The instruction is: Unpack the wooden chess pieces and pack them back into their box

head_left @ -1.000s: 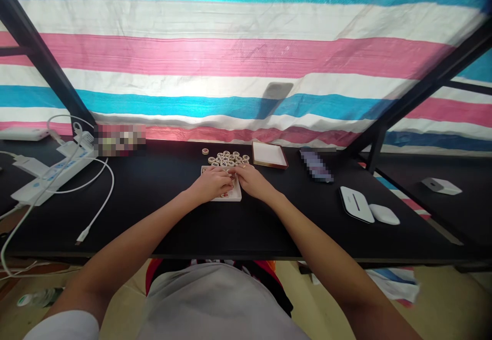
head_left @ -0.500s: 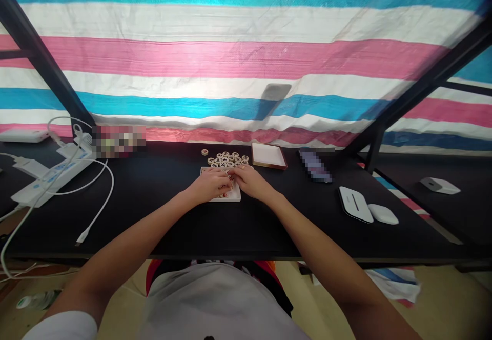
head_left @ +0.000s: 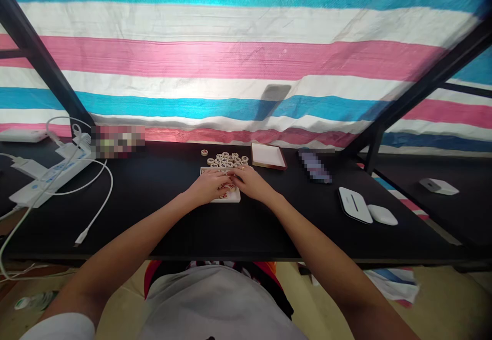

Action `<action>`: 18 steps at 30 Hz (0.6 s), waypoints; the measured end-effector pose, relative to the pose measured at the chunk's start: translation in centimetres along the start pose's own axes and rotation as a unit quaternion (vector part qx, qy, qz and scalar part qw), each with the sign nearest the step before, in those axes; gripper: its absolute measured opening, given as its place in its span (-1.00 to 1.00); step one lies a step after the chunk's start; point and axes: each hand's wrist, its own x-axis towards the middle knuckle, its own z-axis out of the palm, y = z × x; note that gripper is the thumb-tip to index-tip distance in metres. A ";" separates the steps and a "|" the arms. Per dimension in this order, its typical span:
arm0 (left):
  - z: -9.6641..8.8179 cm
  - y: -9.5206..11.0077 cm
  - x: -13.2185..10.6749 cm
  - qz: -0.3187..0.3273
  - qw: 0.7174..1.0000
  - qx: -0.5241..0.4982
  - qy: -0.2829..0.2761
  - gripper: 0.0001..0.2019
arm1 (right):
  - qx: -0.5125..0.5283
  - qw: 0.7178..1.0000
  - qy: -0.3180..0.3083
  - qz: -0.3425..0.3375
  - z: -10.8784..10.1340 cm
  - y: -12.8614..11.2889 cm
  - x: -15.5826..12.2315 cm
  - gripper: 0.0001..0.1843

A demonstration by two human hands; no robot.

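A shallow white box [head_left: 232,198] lies on the black table [head_left: 192,222] in front of me, with round wooden game discs inside it. My left hand [head_left: 207,186] rests over the box's left half, fingers curled down onto the discs. My right hand [head_left: 249,182] covers the right half, fingertips meeting the left hand's over the box. Whether either hand pinches a disc is hidden. Several more round discs [head_left: 226,158] lie loose just behind the box. The box lid [head_left: 268,156], white with a dark red rim, sits to the right of them.
A white power strip [head_left: 46,178] with white cables [head_left: 96,212] lies at the left. At the right are a white flat device [head_left: 354,204] and a white oval object [head_left: 382,214]. A striped tarp [head_left: 246,58] hangs behind, and black frame bars [head_left: 42,58] slant at both sides.
Both hands stay over the box with only small finger shifts; the fingertips have drawn slightly closer together. Nothing else has moved.
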 end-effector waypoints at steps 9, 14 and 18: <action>-0.1 0.0 -0.2 0.042 0.999 0.024 0.001 -0.75 | 0.003 1.000 0.014 -0.006 0.2 0.2 0.0 -0.77; -0.2 -0.1 -0.3 0.080 0.996 0.027 -0.008 -0.70 | 0.003 1.000 0.005 -0.009 0.2 0.2 0.0 -0.74; -0.2 -0.2 -0.4 0.072 0.996 0.046 -0.009 -0.68 | -0.002 1.000 0.005 -0.003 0.2 0.3 0.0 -0.72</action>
